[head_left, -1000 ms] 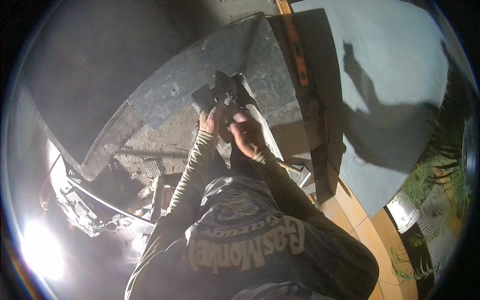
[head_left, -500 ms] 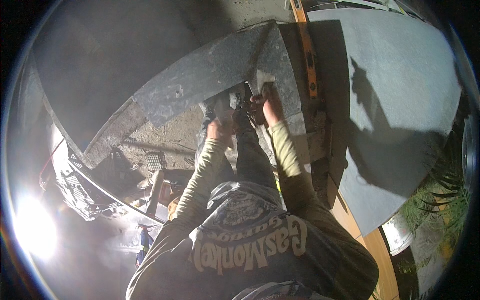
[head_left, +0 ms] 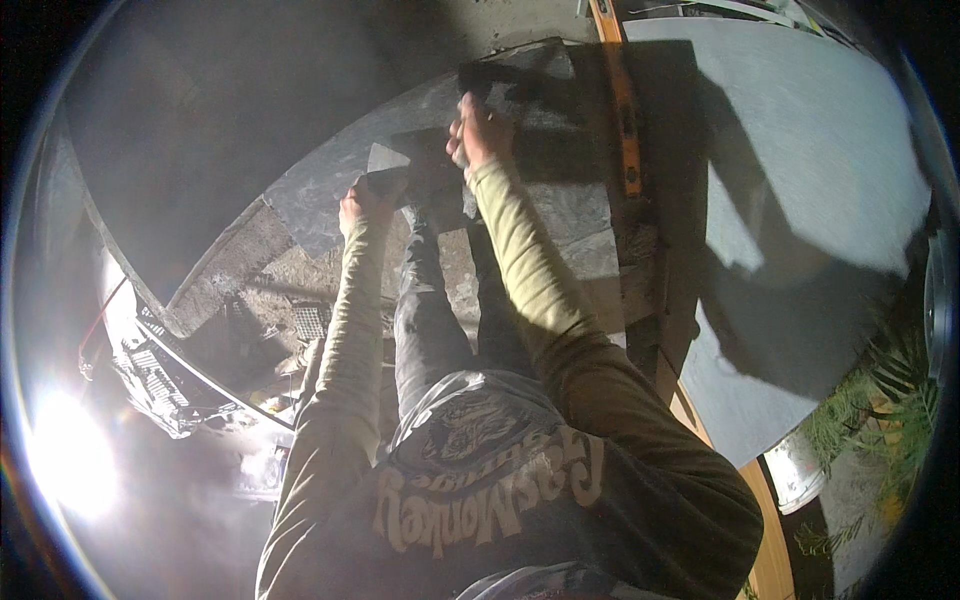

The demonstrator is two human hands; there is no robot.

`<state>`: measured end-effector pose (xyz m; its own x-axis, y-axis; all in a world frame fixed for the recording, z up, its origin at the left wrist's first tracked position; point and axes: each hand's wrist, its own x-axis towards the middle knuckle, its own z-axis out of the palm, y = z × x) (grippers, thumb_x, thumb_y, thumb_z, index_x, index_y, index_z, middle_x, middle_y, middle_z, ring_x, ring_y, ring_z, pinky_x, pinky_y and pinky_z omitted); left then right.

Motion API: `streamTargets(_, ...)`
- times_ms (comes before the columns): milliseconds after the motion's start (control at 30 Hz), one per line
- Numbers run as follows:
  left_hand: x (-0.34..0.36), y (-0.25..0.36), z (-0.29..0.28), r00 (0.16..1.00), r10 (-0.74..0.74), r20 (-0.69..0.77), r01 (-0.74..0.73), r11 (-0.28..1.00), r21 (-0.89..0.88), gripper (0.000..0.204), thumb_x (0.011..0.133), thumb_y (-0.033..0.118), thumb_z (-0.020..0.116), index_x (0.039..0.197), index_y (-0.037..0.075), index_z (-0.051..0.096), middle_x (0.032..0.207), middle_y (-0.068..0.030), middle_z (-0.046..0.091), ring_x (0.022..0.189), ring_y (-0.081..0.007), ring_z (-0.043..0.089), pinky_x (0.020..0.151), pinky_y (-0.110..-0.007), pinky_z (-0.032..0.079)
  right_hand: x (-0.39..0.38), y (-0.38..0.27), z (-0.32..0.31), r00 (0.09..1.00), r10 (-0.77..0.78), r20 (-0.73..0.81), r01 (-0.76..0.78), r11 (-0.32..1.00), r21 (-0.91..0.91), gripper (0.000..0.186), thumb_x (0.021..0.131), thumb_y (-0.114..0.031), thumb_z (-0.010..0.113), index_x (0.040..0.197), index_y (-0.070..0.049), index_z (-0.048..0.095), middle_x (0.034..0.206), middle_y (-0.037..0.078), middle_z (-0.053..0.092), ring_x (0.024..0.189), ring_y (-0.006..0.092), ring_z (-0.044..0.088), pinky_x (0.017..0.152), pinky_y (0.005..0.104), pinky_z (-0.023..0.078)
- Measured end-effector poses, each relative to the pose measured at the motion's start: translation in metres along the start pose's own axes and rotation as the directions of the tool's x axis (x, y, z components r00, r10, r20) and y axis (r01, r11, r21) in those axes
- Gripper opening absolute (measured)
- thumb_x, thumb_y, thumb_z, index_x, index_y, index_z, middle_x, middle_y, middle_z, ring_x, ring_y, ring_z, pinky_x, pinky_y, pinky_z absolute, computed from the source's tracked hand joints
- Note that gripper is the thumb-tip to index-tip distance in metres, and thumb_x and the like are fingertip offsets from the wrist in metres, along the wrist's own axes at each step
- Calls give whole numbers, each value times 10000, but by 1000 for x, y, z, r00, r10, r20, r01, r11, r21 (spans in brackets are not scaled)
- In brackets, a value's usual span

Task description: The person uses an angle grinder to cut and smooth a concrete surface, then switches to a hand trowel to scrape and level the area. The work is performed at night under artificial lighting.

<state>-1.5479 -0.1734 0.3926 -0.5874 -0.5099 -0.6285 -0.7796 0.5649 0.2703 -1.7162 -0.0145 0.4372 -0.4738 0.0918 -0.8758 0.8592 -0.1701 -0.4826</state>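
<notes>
My left hand (head_left: 364,208) is closed on a dark flat piece (head_left: 388,181) whose kind I cannot make out. It is just above the grey slab (head_left: 330,190) in front of my feet, beside a pale triangular patch (head_left: 386,157). Farther forward and to the right, my right hand (head_left: 482,132) is raised over the same slab with its fingers curled. A dark blocky shape (head_left: 482,77) shows right at its fingertips; shadow blends with it, so what the hand grips is unclear. My legs stand apart at the slab's near edge.
An orange spirit level (head_left: 620,110) lies right of the slab. Beyond it is a large pale grey sheet (head_left: 800,130) bearing my shadow. At left are a big dark slab (head_left: 220,130), a black crate (head_left: 310,320) and a glaring lamp (head_left: 70,455). A white bucket (head_left: 797,470) stands near plants (head_left: 890,400).
My hands were close together near my feet. The left has moved left and forward with the dark flat piece; the right has moved forward and left over the slab.
</notes>
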Motion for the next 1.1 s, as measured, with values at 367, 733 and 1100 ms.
streamTargets(367, -5, 12, -5, 998, -57, -22, 56, 998, -24, 764, 718, 682, 783, 1151, 54, 734, 1119, -191, 752, 1073, -373, 717, 931, -457, 558, 17, -12, -8, 996, 2, 90, -15, 990, 137, 310, 1033, -387, 600, 910, -102, 605, 697, 12, 576, 504, 127, 510, 446, 268, 438)
streamTargets(733, 2, 16, -2, 1000, 7, -24, -7, 1000, 10, 746, 727, 682, 790, 1136, 60, 730, 1109, -204, 748, 1072, -384, 712, 922, -470, 566, 53, -18, -37, 978, -173, 117, 155, 976, 153, 422, 1002, -468, 644, 1053, -50, 630, 751, 62, 596, 489, 138, 522, 394, 279, 401)
streamTargets(1100, -1, 18, -8, 997, -78, 30, 78, 997, 0, 727, 729, 649, 802, 1196, 99, 713, 1153, -174, 745, 1090, -364, 711, 920, -472, 571, 15, 59, -83, 478, -832, 283, 583, 59, -810, 806, 952, -316, 674, 1570, -1, 263, 1395, 310, 569, 898, 362, 716, 882, 440, 579)
